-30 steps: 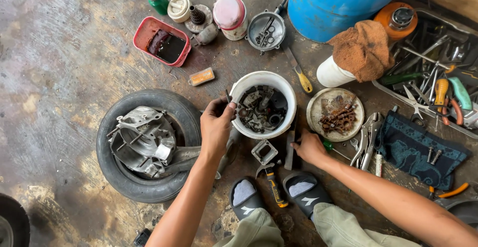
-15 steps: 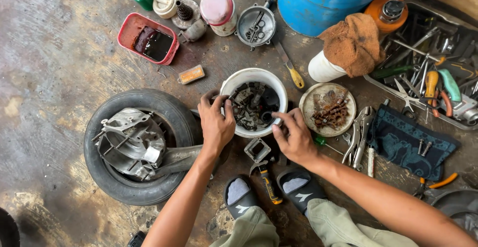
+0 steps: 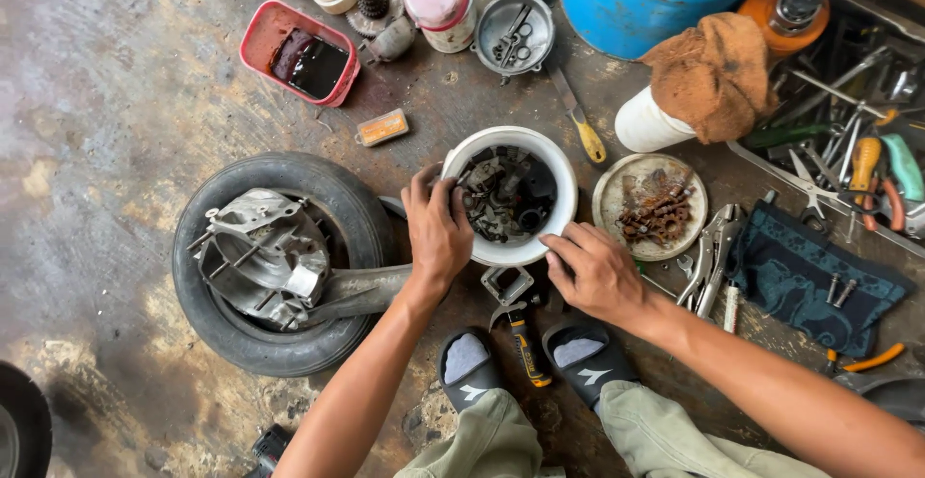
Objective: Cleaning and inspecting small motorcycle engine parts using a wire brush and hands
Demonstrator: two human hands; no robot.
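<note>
White bowl (image 3: 564, 184) of parts sits between both hands: left hand (image 3: 438, 229) grips its rim, right hand (image 3: 595, 268) loosely curled, empty.

Light: you get soft, even daylight (no glare).
Shadows: faint, under your arms.
Focus: sharp centre, edges slightly bowed.
Blur: none.

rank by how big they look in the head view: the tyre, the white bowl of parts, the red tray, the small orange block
1. tyre
2. white bowl, with both hands at its rim
3. red tray
4. small orange block
</note>
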